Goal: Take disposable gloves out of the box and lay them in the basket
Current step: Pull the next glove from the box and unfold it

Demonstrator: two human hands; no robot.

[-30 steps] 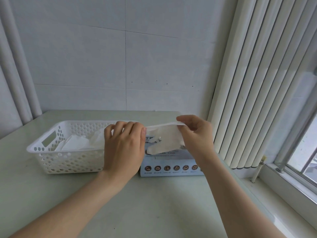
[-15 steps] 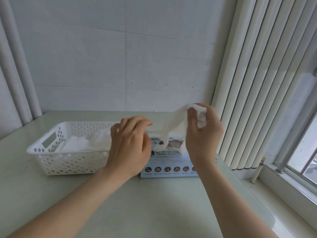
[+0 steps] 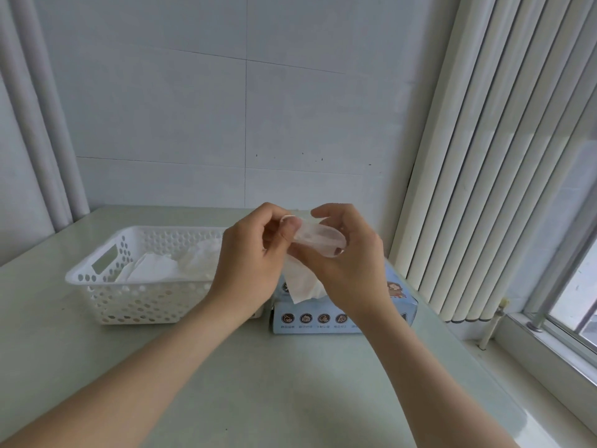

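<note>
Together left hand [image 3: 248, 265] and right hand [image 3: 353, 270] pinch a glove [image 3: 318, 243] over the box [image 3: 323, 318]; the basket [image 3: 145, 299] lies leftward, nearer the left hand.

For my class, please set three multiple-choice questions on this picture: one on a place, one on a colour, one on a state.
1. Where is the basket relative to the box?
A. Close beside it, on its left
B. On top of it
C. On its right, by the blinds

2. What colour is the basket?
A. Red
B. Black
C. White

3. What are the left hand and right hand doing?
A. Lying flat on the table
B. Holding a glove between them above the box
C. Lifting the basket

Answers:
1 A: the basket's right end stands next to the box's left side.
2 C: its perforated walls and rim are white.
3 B: fingers of both hands are curled round the thin, translucent glove, raised over the box.
</note>
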